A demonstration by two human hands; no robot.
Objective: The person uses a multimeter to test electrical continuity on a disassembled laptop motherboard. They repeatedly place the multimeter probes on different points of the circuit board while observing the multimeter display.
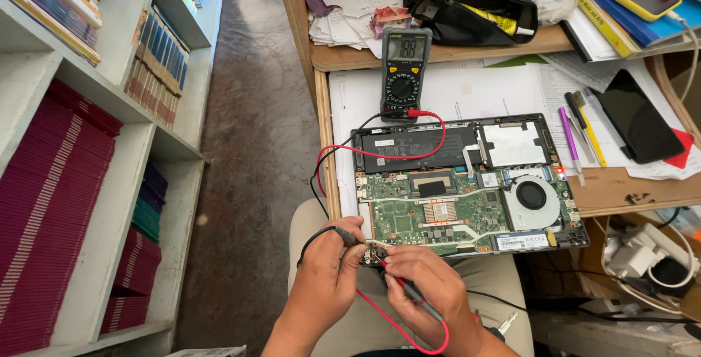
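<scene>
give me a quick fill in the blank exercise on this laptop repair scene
1. The left hand holds the probe with the ____ lead.
2. The right hand holds the probe with the ____ lead.
3. The multimeter stands just behind the opened ____.
4. The round cooling fan sits on the ____ side of the board.

Missing words: black; red; laptop; right

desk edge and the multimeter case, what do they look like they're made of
The desk edge looks like wood or a wood veneer: matte brown with faint grain and worn corners. The multimeter case looks like moulded plastic, dark grey and matte, with a glossy display window; its rounded edges suggest a rubbery sleeve, though that is unclear.
</scene>
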